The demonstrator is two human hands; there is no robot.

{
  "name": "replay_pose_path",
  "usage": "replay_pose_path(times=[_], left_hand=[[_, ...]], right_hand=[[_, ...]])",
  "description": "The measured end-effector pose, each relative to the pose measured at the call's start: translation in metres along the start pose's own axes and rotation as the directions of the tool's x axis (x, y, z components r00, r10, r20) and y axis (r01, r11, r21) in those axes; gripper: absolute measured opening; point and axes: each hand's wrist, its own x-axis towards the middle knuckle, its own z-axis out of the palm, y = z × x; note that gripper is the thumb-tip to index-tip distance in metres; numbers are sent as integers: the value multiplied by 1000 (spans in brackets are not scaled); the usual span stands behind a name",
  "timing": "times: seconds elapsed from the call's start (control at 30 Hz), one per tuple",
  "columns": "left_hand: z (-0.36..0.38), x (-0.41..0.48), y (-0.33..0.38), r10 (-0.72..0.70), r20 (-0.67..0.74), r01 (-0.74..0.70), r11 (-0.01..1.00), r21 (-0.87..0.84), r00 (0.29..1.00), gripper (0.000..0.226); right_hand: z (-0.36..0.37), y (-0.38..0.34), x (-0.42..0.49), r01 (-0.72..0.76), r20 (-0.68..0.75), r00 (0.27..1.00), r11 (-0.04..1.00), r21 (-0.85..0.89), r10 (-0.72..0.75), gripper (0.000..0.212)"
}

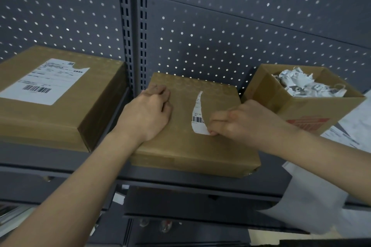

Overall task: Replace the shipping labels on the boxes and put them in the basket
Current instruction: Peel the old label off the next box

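Right hand [241, 122]: fingers drawn together, thumb and forefinger pinching the near end of a torn white label strip [197, 115]. The strip was narrow and curved and bore a barcode. It ran away from the fingertips toward the far side and lay on top of a flat brown cardboard box [180, 146], which sat directly beneath both hands.

Left hand [149, 112]: palm down on the same box top, across the strip from the right hand and close to the box's left edge. Its fingers appeared bent and close together with the tips on the cardboard, though blur left the exact curl uncertain. It held nothing.

Beyond the right hand's knuckles, just beside the flat box, stood an open brown cardboard carton [301, 114] with red print on its near wall. It was filled with crumpled white label scraps [305, 84]. Outward of the right wrist lay loose printed paper sheets [357, 124], and a plain white sheet [307, 202] showed below the right forearm.

On the outer side of the left hand, apart from the flat box, sat a larger brown cardboard box [60, 118]. It carried a white printed shipping label [44, 82] with its far corner torn away.

The boxes and carton rested on a dark grey metal shelf [60, 160]. Behind both hands rose a dark grey perforated back panel [220, 25], with a slotted upright post [132, 25] beyond the left hand's fingertips.
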Motion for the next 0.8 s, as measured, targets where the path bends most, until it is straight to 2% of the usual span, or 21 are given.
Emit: replay_pose_path(times=[0.13,0.23,0.3,0.37,0.47,0.57,0.7,0.8], left_hand=[[-1,1,0,-7,10,7,1000,4,1000,42],[-1,1,-1,-3,16,2,1000,8,1000,43],[-1,2,-2,-4,23,4,1000,6,1000,44],[-1,2,-3,-9,29,9,1000,7,1000,45],[-1,2,-3,-13,34,12,1000,13,999,45],[-1,1,-2,-12,36,11,1000,16,999,44],[-1,1,-2,-6,26,5,1000,11,1000,39],[0,1,-2,-1,24,1,1000,6,1000,40]], right_hand=[[6,-9,-2,-139,-18,990,990,31,140,31],[8,-12,-10,-326,-20,940,912,250,342,11],[10,-11,-19,-379,20,914,837,394,404,17],[8,-10,-23,-351,18,926,843,408,376,20],[5,-6,-23,-231,-7,969,916,329,247,26],[1,-4,-13,-129,0,991,973,192,132,8],[-1,-1,-8,-53,10,999,995,88,52,30],[3,-5,-10,-47,-17,999,998,35,47,35]])
